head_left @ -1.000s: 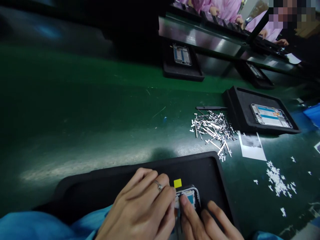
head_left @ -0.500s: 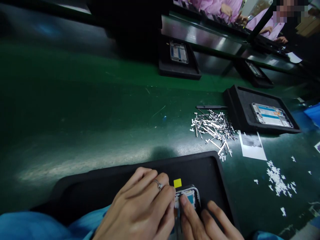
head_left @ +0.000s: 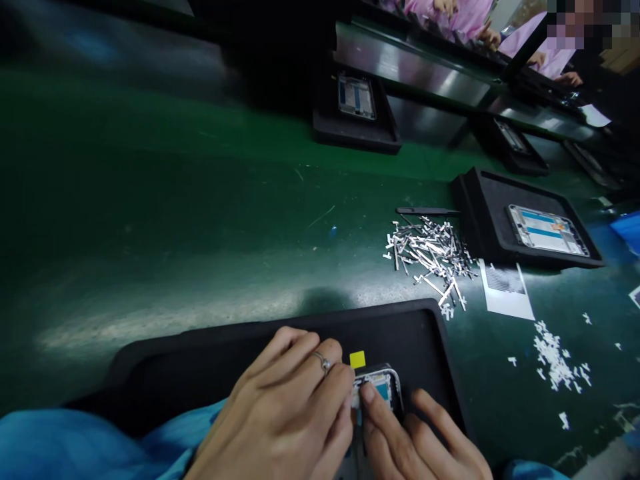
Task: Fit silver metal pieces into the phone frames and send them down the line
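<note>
A silver-edged phone frame with a blue strip inside lies in the black tray at the bottom. My left hand, wearing a ring, is closed over the frame's left part; its fingertips are hidden. The index fingertip of my right hand presses inside the frame near its top, while its other fingers bend along the right edge. Whether a small part sits under that fingertip cannot be seen. A yellow square sticker shows just above the frame.
Right of centre lie a heap of silver-and-black strips, dark tweezers, a white sheet and white scraps. A stacked black tray bears another phone frame. Farther off are another tray and people in pink.
The view has shifted slightly, so the far trays and people sit a little differently. Both hands stay at the phone frame, with the right index finger pressed in the same place.
</note>
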`<state>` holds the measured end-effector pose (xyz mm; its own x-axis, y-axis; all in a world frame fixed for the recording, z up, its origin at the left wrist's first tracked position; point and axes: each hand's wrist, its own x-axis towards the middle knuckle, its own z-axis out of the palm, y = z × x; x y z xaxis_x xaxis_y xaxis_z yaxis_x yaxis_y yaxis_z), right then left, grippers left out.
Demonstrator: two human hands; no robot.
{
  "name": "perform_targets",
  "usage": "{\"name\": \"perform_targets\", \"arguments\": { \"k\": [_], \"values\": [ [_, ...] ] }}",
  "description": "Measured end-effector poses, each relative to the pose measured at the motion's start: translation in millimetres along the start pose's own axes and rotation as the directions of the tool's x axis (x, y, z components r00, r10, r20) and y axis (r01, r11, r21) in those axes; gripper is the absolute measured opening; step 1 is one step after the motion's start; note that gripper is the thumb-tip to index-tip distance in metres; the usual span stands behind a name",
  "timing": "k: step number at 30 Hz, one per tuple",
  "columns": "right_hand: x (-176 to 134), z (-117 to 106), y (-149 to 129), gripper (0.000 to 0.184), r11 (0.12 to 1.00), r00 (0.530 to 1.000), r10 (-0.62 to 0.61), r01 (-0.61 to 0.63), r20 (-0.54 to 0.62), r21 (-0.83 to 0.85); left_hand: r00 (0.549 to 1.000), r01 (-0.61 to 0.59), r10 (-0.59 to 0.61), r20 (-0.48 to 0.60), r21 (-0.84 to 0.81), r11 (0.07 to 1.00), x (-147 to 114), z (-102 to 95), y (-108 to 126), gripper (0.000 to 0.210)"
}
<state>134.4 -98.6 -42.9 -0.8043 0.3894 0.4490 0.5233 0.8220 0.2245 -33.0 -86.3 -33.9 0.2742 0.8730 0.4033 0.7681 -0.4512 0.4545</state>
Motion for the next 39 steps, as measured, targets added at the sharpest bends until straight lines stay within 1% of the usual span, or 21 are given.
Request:
{"name": "perform_targets", "arguments": {
  "k": [2,5,7,11,14,17,19,21,25,27,29,32,36,37,39],
  "values": [
    [-0.4,-0.3,1.1,0.033,1.000,1.000,-0.006,0.006,0.008,0.004,0.999,-0.006,0.006,-0.032,-0.004,1.000,1.7,-0.1,0.6,0.033],
    [-0.6,0.3,0.1,0.030,1.000,1.000,-0.007,0.007,0.008,-0.026,0.994,0.002,-0.003,-0.113,-0.010,1.000,5.0,-0.2,3.1,0.035],
    [-0.2,0.9,-1.8,0.031,0.999,1.000,-0.009,0.009,0.010,-0.050,0.992,0.009,-0.010,-0.127,-0.008,1.000,6.1,-0.4,4.0,0.035],
    [1.7,2.1,-5.0,0.033,0.994,1.000,-0.025,0.027,0.018,-0.107,0.998,0.032,-0.032,-0.060,-0.009,0.999,5.4,-1.9,2.4,0.035],
    [2.4,3.2,-6.0,0.029,0.989,0.999,-0.041,0.042,0.012,-0.142,0.999,0.043,-0.043,-0.028,-0.013,0.999,5.2,-2.9,1.4,0.034],
    [0.7,4.3,-6.6,0.025,0.987,0.999,-0.042,0.043,0.008,-0.153,1.000,0.021,-0.022,-0.001,-0.031,0.999,5.5,-2.1,2.9,0.033],
    [-1.0,4.7,-6.6,0.024,0.988,0.999,-0.050,0.051,0.008,-0.143,0.998,0.040,-0.041,-0.042,-0.024,0.999,4.6,-1.2,4.2,0.035],
    [-1.8,4.0,-5.7,0.025,0.990,0.998,-0.056,0.058,0.018,-0.127,0.998,0.048,-0.049,-0.043,-0.021,0.999,2.9,-1.2,4.2,0.035],
    [1.7,-0.8,-1.8,0.030,0.994,0.996,-0.077,0.080,0.047,-0.072,0.999,0.036,-0.034,0.033,-0.050,0.998,2.2,-5.2,0.5,0.031],
    [4.5,-3.3,-0.2,0.032,0.996,0.995,-0.079,0.082,0.058,-0.041,0.999,0.040,-0.039,0.030,-0.041,0.998,3.6,-7.8,-0.9,0.031],
    [6.5,-4.3,0.5,0.034,0.998,0.998,-0.051,0.052,0.046,-0.024,1.000,0.029,-0.029,0.012,-0.013,1.000,4.5,-9.2,-0.3,0.033],
    [6.9,-3.5,0.2,0.036,1.000,1.000,-0.014,0.014,0.017,0.001,0.999,0.001,-0.002,0.037,0.018,1.000,2.5,-6.4,3.6,0.033],
    [4.9,-1.9,-0.1,0.034,0.999,1.000,-0.013,0.014,-0.015,0.028,0.997,0.075,-0.075,0.004,-0.001,0.997,-3.4,1.4,6.2,0.036],
    [4.5,-1.9,-0.3,0.034,0.999,1.000,-0.009,0.010,-0.024,0.030,0.997,0.073,-0.072,0.030,-0.014,0.997,-3.8,1.7,5.5,0.035],
    [4.2,-2.2,-0.7,0.034,0.999,0.999,-0.010,0.011,-0.038,0.031,0.992,0.029,-0.023,0.122,-0.051,0.998,-2.8,-0.3,2.9,0.032]
  ]
}}
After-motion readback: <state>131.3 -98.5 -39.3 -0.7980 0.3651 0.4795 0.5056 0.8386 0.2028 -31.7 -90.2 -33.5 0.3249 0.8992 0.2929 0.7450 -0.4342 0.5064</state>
